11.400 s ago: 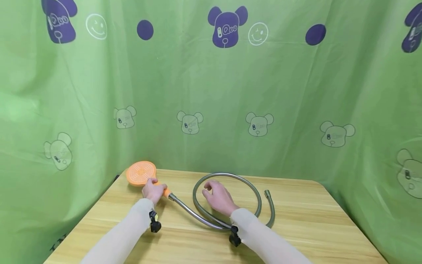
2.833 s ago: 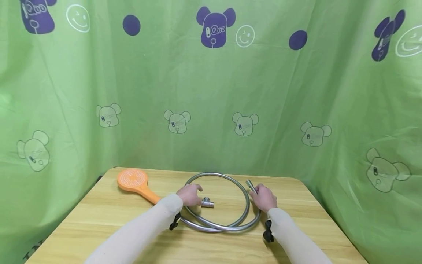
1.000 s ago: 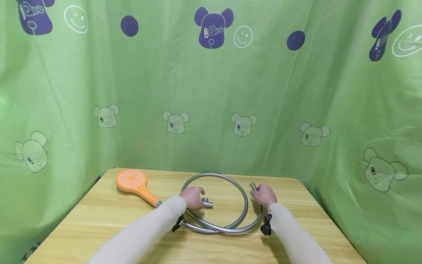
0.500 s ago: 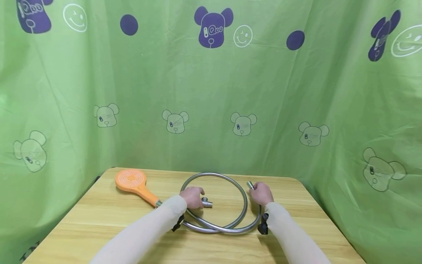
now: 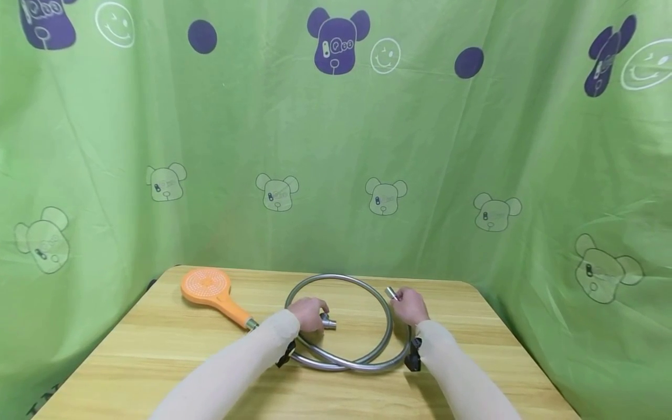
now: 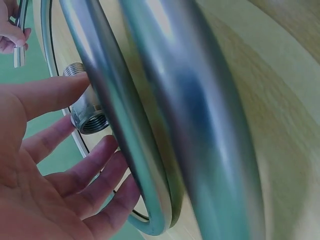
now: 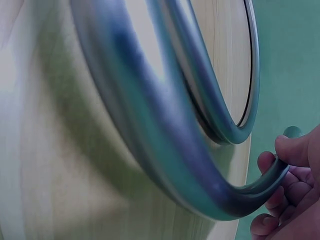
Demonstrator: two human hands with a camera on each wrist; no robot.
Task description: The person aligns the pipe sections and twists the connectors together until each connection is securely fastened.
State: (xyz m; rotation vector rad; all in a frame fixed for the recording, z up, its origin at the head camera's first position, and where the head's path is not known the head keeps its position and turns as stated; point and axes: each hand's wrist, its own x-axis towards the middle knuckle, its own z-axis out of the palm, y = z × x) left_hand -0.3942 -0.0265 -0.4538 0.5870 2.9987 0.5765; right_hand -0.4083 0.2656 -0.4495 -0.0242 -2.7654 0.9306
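Observation:
My left hand [image 5: 308, 315] pinches a small metal T-shaped pipe fitting [image 5: 329, 322] inside the hose loop. The left wrist view shows a threaded end and a threaded opening on the fitting [image 6: 89, 112], with thumb and index finger against it. My right hand [image 5: 411, 306] grips the silver shower hose [image 5: 367, 366] just below its free metal end [image 5: 391, 293], which tilts up and left, apart from the fitting. The hose lies in a large loop on the table. Its other end joins the orange shower head [image 5: 207, 284], lying face up at the left.
A wooden table [image 5: 325, 399] carries everything. Green curtain [image 5: 336, 233] printed with bear heads hangs behind and at both sides. The crossing hose strands lie in front of and below both hands. Small black wrist cameras sit at both cuffs.
Earlier my left hand held the shower head's handle; later it holds the T-shaped fitting. My right hand took the hose end, and lately moved it slightly left, tilting it toward the fitting.

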